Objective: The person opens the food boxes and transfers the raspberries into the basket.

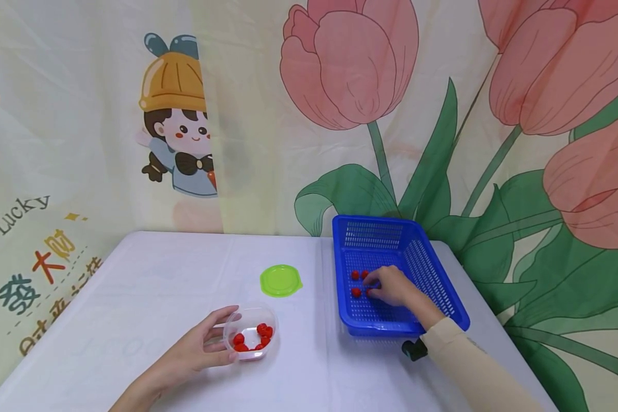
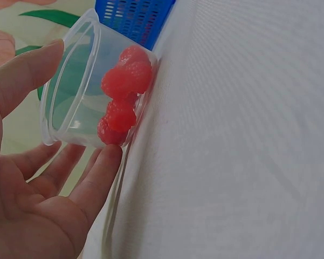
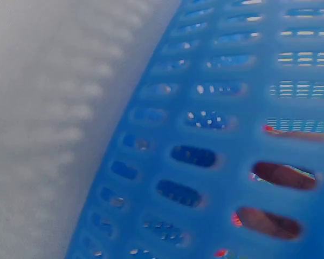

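My left hand (image 1: 205, 344) holds a clear plastic tub (image 1: 250, 317) at its left side, thumb near the rim and fingers round the wall. Several red raspberries (image 2: 126, 78) lie at the bottom of the tub, its open top facing up in the head view. My right hand (image 1: 391, 286) reaches down into a blue plastic basket (image 1: 445, 280), fingertips among a few red raspberries (image 1: 356, 292) on its floor. One berry is partly hidden by the thumb; whether it is pinched, I cannot tell. The right wrist view shows mostly the slotted basket wall (image 3: 151, 156).
A bright green lid (image 1: 280, 281) lies flat on the white-covered table (image 1: 149, 286), between the tub and the basket. A black object (image 1: 414, 349) shows at my right wrist. Behind the table hangs a cloth printed with tulips (image 1: 355, 63).
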